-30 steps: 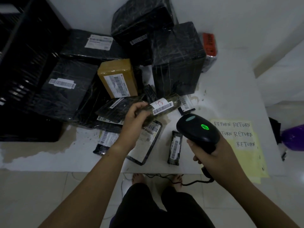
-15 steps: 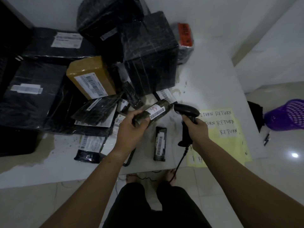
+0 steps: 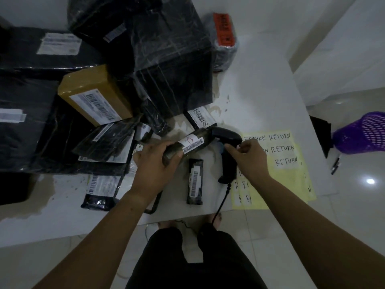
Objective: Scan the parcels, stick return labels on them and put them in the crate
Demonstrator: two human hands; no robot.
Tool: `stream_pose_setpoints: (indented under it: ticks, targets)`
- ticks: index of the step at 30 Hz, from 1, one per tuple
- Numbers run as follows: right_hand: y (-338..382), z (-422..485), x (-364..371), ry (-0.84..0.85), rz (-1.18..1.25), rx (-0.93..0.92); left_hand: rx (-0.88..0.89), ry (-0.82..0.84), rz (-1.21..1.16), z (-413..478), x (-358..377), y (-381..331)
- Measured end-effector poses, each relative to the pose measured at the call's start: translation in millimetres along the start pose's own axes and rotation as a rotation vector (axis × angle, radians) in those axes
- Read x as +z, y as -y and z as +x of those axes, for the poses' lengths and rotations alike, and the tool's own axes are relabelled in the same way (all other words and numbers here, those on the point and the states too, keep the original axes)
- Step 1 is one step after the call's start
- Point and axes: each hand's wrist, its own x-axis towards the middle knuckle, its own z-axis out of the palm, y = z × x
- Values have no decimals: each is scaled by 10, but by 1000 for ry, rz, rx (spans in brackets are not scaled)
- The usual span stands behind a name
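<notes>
My left hand (image 3: 156, 165) grips a small dark roll-shaped parcel (image 3: 200, 136) with a white barcode label, held just above the white table (image 3: 260, 84). Just right of the parcel, the black barcode scanner (image 3: 227, 138) lies on the table, its cable running off the front edge. Beside the scanner's handle is my right hand (image 3: 250, 159), fingers loosely curled and a fingertip touching the handle. Under that hand lies a yellow sheet of RETURN labels (image 3: 287, 161). A dark corner of the crate (image 3: 12, 188) shows at the left edge.
Black-wrapped parcels and a brown box (image 3: 93, 94) are piled across the table's left and back, with a tall black box (image 3: 173, 65) in the middle. A small black parcel (image 3: 194, 182) lies near the front edge. A purple basket (image 3: 362, 134) and a pen (image 3: 335, 166) are on the floor at right.
My right hand lowered the scanner from scanning height onto the table and loosened its hold on the handle. My left hand kept the small parcel. The view shifted right.
</notes>
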Motion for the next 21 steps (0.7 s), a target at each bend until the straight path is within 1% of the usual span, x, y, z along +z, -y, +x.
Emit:
stream_pose_setpoints:
  ticks: [3, 6, 8, 11, 15, 21]
  targets:
    - [-71, 157, -233, -2, -139, -108, 21, 26, -11, 50, -24, 9]
    - [-221, 342, -492, -113, -189, -197, 29, 46, -30, 69, -9, 0]
    - [-350, 463, -602, -146, -222, -202, 7, 54, -64, 75, 13, 9]
    - [-473, 577, -627, -111, -282, -168, 5, 67, -82, 72, 16, 39]
    - [-534, 609, -589, -101, -247, -177, 2, 64, -44, 67, 10, 12]
    - [-550, 622, -575, -119, -228, -206, -10, 73, -62, 101, 29, 47]
